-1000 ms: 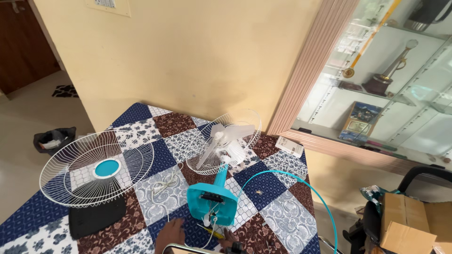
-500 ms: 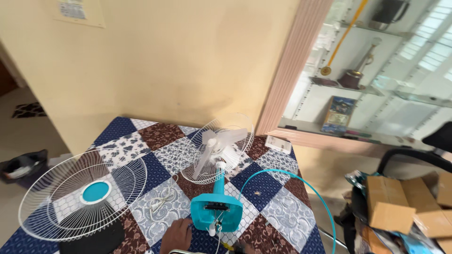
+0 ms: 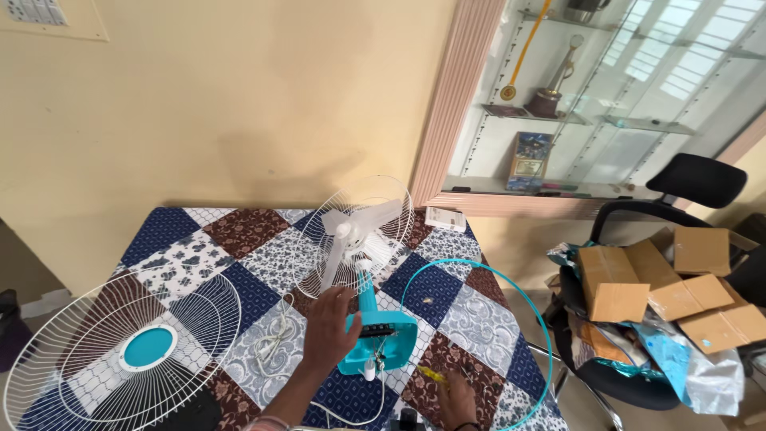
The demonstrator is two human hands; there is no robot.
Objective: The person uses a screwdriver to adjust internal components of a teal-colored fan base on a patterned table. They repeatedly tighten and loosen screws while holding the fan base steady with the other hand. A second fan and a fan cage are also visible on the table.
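A small table fan lies partly taken apart on the patchwork tablecloth (image 3: 183,239). Its teal base (image 3: 384,345) faces me, and its white blades (image 3: 357,230) sit inside the rear wire guard (image 3: 399,199). My left hand (image 3: 329,327) lies with fingers spread just left of the teal stem, the thumb close to it. At the bottom edge my right hand (image 3: 457,397) rests on the cloth beside a small yellow-handled tool (image 3: 431,373); whether it grips the tool is unclear. The detached front guard (image 3: 96,359), white wire with a teal centre, lies at the left.
A thin teal ring (image 3: 533,319) overhangs the table's right edge. A white cord (image 3: 275,339) lies near my left hand, a small white box (image 3: 445,218) at the far edge. A black chair (image 3: 698,179) piled with cardboard boxes (image 3: 614,283) stands at the right, below a glass cabinet (image 3: 606,96).
My left hand has moved forward from the near edge to beside the fan's stem. My right hand has come into view at the bottom. The view has shifted to the right.
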